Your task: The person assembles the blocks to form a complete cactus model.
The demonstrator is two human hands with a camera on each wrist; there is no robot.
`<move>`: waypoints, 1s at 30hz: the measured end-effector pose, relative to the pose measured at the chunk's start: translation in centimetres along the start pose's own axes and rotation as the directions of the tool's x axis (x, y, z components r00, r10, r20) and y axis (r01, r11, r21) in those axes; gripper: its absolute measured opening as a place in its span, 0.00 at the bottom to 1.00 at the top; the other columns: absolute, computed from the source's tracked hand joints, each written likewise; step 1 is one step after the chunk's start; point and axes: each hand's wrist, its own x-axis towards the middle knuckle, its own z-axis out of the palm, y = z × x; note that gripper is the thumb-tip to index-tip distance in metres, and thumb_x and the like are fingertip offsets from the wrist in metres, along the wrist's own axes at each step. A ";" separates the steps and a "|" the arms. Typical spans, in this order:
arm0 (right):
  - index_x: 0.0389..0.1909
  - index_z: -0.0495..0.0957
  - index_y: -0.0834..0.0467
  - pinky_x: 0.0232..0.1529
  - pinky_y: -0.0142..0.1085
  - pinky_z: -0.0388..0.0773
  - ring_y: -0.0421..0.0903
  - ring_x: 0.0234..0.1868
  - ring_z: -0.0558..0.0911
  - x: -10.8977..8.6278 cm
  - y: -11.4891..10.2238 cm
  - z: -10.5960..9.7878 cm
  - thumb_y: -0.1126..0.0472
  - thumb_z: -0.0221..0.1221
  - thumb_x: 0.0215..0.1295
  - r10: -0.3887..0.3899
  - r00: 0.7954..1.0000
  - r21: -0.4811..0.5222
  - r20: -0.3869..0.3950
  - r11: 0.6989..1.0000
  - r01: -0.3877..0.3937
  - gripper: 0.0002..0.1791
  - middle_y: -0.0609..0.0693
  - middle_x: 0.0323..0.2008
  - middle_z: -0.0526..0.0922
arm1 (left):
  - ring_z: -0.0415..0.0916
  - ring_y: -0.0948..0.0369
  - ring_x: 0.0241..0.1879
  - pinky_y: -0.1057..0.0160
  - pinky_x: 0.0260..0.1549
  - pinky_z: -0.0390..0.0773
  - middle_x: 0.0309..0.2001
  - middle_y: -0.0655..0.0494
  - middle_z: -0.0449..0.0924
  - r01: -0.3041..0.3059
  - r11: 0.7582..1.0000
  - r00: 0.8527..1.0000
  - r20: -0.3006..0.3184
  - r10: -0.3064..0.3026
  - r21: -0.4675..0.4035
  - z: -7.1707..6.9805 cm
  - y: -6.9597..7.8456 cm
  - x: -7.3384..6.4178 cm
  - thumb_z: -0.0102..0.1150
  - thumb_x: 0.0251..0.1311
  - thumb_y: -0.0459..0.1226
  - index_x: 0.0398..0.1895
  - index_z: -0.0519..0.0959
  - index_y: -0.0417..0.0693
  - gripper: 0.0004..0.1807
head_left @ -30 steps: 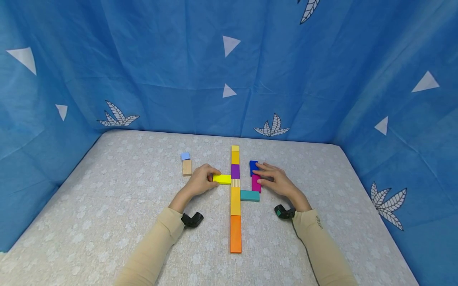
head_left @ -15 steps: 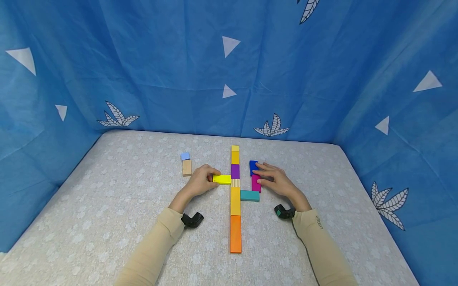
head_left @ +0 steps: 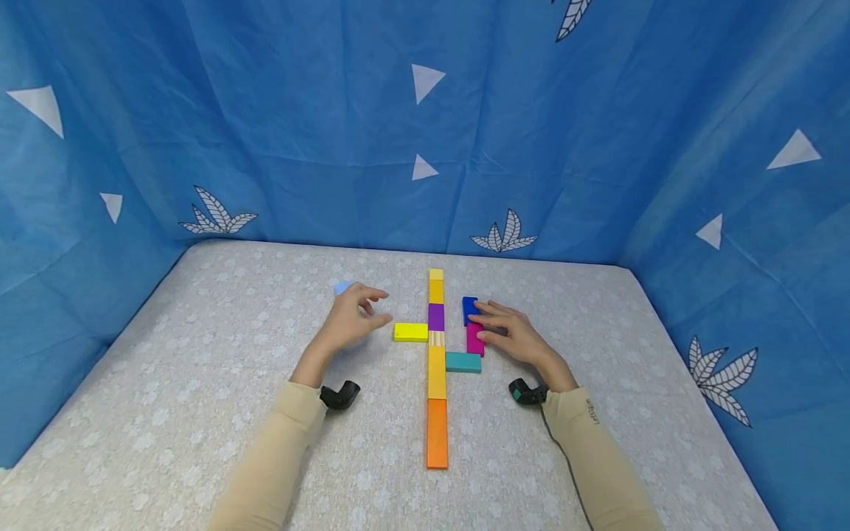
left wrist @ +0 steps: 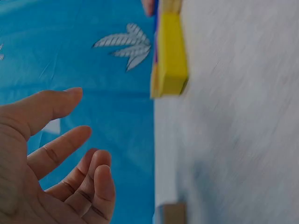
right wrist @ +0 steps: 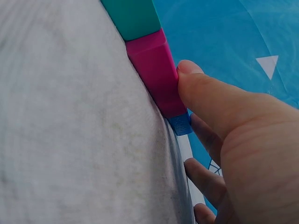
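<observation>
My left hand (head_left: 347, 318) is raised over the table's left part, thumb and fingers apart with nothing between them. Right of it lies a yellow block (head_left: 411, 332), its end against a straight row of blocks. That row holds a purple block (head_left: 435, 317), a long amber block (head_left: 437, 372) and an orange block (head_left: 437, 434). My right hand (head_left: 513, 333) rests its fingertips on a magenta block (head_left: 475, 339) and a dark blue block (head_left: 470, 310), fingers mostly straight. A teal block (head_left: 463, 362) touches the row's right side, below the magenta one.
A light blue block (head_left: 341, 287) shows partly behind my left hand. A wooden block (left wrist: 174, 213) appears at the bottom of the left wrist view; in the head view my hand hides it. Blue curtains (head_left: 319, 147) stand around the table's back and sides.
My left hand has let go of the yellow block and moved left and slightly away, now covering the wooden block. The yellow block and right hand stay in place.
</observation>
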 end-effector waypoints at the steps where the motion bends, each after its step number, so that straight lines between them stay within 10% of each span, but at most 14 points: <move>1: 0.62 0.77 0.56 0.71 0.66 0.48 0.62 0.75 0.57 0.0 0.0 0.0 0.58 0.60 0.68 0.000 1.000 -0.001 0.000 1.000 0.000 0.22 0.55 0.71 0.66 | 0.74 0.53 0.37 0.62 0.34 0.75 0.50 0.39 0.77 0.012 1.000 1.000 -0.021 -0.012 -0.004 -0.6 -0.1 0.0 0.69 0.55 0.37 0.54 0.80 0.38 0.23; 7: 0.62 0.77 0.55 0.71 0.66 0.47 0.62 0.75 0.56 0.0 0.0 -0.1 0.57 0.60 0.68 0.005 1.000 -0.001 0.001 1.000 -0.005 0.22 0.55 0.72 0.66 | 0.74 0.50 0.43 0.60 0.35 0.76 0.55 0.40 0.74 0.109 0.993 0.988 -0.103 -0.113 -0.047 -4.0 -1.4 -0.6 0.68 0.57 0.38 0.57 0.78 0.41 0.24; 13: 0.62 0.77 0.55 0.71 0.66 0.47 0.62 0.75 0.56 0.1 0.0 0.0 0.56 0.60 0.68 0.011 1.000 -0.005 0.008 1.000 -0.011 0.22 0.55 0.72 0.66 | 0.73 0.47 0.50 0.56 0.40 0.76 0.61 0.41 0.70 0.211 0.976 0.976 -0.044 -0.213 -0.053 -5.8 -3.4 -1.3 0.68 0.58 0.42 0.64 0.72 0.40 0.31; 30: 0.62 0.77 0.54 0.71 0.66 0.47 0.62 0.75 0.56 0.0 0.2 0.0 0.57 0.60 0.68 0.013 1.000 -0.009 0.005 1.000 -0.013 0.22 0.54 0.72 0.66 | 0.69 0.48 0.49 0.55 0.43 0.72 0.55 0.38 0.70 0.340 0.940 0.936 0.100 -0.337 -0.013 -4.8 -5.6 -1.5 0.74 0.49 0.40 0.69 0.64 0.37 0.44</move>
